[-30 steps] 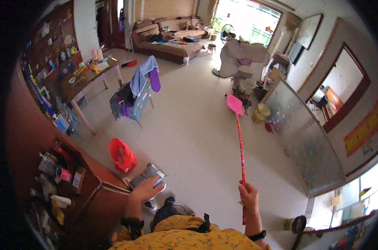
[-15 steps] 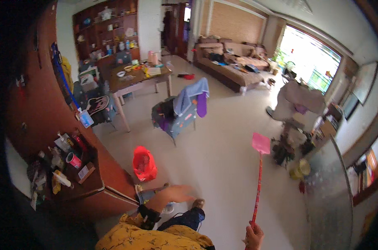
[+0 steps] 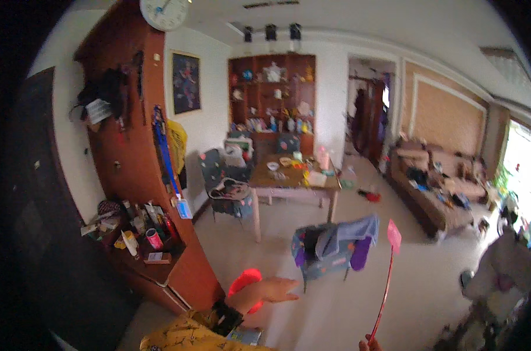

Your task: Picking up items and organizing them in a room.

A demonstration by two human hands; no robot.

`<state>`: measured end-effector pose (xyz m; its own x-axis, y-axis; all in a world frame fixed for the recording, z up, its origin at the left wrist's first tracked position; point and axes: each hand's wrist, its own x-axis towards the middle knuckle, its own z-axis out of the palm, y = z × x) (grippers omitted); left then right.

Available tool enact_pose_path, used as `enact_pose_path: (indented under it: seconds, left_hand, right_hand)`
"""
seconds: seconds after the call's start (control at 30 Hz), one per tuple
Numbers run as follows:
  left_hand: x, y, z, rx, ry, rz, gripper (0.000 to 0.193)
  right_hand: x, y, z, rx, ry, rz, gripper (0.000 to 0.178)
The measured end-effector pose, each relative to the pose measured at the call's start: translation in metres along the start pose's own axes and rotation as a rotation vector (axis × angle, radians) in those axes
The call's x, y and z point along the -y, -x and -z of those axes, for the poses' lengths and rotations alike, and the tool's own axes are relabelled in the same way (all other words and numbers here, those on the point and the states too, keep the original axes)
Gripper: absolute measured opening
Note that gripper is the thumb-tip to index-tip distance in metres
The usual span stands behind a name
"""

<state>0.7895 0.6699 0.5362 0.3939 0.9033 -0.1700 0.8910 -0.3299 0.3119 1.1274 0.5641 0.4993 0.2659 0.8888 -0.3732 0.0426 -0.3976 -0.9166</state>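
My left hand (image 3: 279,289) reaches across the lower middle with its fingers stretched out, holding nothing. A dark band circles that wrist, below a yellow patterned sleeve. Behind the forearm, partly covered by it, a red plastic bag (image 3: 245,279) stands on the floor. At the lower edge, my right hand (image 3: 369,344) is closed around the thin red handle of a fly swatter. The swatter's pink flat head (image 3: 394,236) is raised upright, to the right of a chair (image 3: 324,266) with a grey-blue cloth over its back.
A brown cabinet (image 3: 186,266) with bottles and a pink can (image 3: 154,238) stands close on the left. Beyond are a cluttered dining table (image 3: 265,174), another chair (image 3: 230,202) and a wall shelf (image 3: 271,96). A brown sofa (image 3: 420,199) and a cloth-covered object (image 3: 505,272) are on the right.
My view has tilted up and swung left, bringing the wall clock and door into sight. The fly swatter stays in my right hand; my left forearm now overlaps the red bag.
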Motion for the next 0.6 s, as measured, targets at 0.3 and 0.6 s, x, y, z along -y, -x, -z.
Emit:
enact_pose_path:
  seconds: [0.3,0.6]
  left_hand:
    - [-0.039,-0.032,-0.068,-0.026,0.070,0.297,0.039]
    - [-0.149,-0.123,-0.045,0.030,0.320,0.494,0.067]
  right_hand:
    - [0.056,-0.173,0.032,0.376,0.054,1.048,0.029]
    - [0.091,-0.271,0.049,1.077,-0.049,0.719,0.027]
